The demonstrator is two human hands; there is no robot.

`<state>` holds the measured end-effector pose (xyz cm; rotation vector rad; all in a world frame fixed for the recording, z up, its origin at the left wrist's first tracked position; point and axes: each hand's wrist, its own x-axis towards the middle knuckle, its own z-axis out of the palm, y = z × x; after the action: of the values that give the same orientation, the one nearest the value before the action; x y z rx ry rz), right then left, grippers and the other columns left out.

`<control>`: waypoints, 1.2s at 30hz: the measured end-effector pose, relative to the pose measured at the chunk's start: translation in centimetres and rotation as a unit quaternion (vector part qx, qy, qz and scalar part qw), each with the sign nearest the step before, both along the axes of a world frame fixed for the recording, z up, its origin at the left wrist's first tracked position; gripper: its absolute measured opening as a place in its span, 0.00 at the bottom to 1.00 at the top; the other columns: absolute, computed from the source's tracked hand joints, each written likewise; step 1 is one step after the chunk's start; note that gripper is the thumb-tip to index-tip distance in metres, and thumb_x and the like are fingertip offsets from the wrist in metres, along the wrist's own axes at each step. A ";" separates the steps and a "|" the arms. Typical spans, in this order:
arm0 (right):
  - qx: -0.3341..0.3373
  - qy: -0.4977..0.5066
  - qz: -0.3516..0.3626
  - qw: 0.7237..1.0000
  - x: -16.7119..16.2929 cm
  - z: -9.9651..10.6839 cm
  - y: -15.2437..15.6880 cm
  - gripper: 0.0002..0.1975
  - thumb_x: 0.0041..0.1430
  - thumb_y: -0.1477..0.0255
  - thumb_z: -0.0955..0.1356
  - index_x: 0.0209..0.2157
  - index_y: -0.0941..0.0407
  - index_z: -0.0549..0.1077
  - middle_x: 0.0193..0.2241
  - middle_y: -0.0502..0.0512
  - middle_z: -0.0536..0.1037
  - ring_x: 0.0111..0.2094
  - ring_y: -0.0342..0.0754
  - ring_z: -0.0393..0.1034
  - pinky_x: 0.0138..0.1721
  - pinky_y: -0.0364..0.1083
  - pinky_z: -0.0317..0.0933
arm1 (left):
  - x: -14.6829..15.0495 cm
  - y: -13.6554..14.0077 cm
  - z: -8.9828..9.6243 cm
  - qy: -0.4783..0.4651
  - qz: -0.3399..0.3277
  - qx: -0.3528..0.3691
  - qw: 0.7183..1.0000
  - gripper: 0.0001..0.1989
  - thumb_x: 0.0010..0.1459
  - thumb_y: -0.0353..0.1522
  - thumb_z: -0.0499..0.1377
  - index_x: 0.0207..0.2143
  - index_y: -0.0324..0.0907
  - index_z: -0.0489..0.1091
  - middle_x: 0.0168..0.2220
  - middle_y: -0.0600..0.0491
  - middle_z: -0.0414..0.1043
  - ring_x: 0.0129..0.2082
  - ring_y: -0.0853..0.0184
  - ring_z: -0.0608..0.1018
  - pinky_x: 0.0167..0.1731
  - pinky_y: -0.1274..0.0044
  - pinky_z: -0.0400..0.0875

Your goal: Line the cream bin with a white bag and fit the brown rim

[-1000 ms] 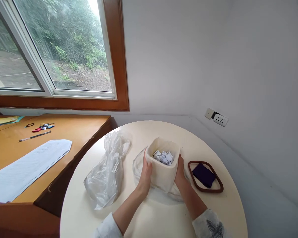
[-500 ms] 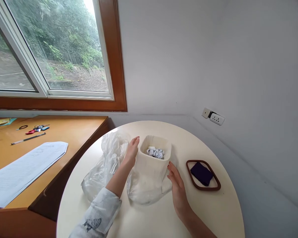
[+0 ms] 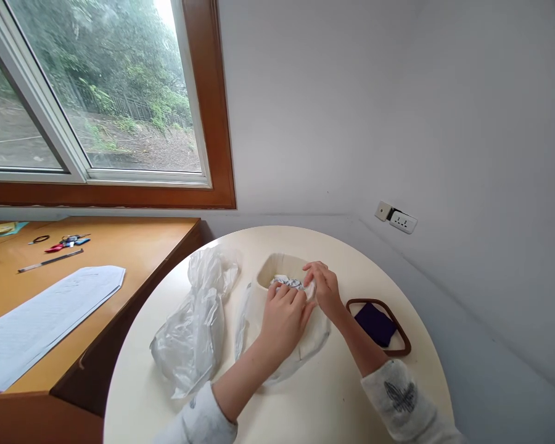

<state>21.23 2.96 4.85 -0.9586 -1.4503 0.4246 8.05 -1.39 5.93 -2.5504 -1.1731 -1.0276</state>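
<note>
A small cream trash bin stands upright on the round table, lined with a clear plastic bag whose loose edge hangs around its outside. Crumpled paper lies inside. My left hand is at the near rim, its fingers curled over the edge and closed on the bag. At the right rim, my right hand pinches the bag between thumb and fingers. The palms hide the near right corner of the bin. Left of it lies a crumpled clear bag, apart from both hands.
A brown rounded frame with a folded dark purple cloth inside it lies on the right of the white table. On the wooden desk at left are papers, a pen and keys.
My left hand has moved from the bin's left side to its near rim. My right hand has risen from the lower right side to the right rim, and both have closed on the bag.
</note>
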 end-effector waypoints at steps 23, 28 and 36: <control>-0.130 0.342 0.104 0.925 -0.9 -2.1 1.3 0.22 0.58 0.58 0.57 0.50 0.52 0.64 0.50 0.56 0.70 0.52 0.49 0.61 0.51 0.51 0.54 | -4.1 1.6 -3.4 -0.293 -0.018 -0.135 0.946 0.58 0.36 0.40 0.68 0.59 0.50 0.30 0.63 0.39 0.28 0.62 0.48 0.39 0.56 0.52 0.43; -0.222 0.374 0.164 0.886 -1.8 -3.6 1.7 0.27 0.54 0.53 0.57 0.48 0.54 0.69 0.46 0.55 0.73 0.44 0.52 0.69 0.44 0.51 0.61 | -4.2 2.3 -5.0 -0.341 -0.036 -0.277 0.898 0.63 0.36 0.36 0.69 0.59 0.53 0.21 0.63 0.45 0.29 0.62 0.50 0.41 0.59 0.57 0.43; -0.239 0.357 0.068 0.901 -3.0 -7.8 1.2 0.24 0.50 0.52 0.59 0.30 0.57 0.74 0.30 0.55 0.79 0.32 0.52 0.72 0.35 0.49 0.65 | -3.5 2.4 -7.4 -0.384 -0.030 -0.303 0.872 0.66 0.35 0.35 0.69 0.58 0.55 0.17 0.64 0.47 0.24 0.63 0.53 0.41 0.59 0.57 0.41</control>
<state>18.20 4.16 -2.91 -0.9373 -0.7428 1.1455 4.56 1.00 -1.49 -2.6601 -1.8507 -2.0990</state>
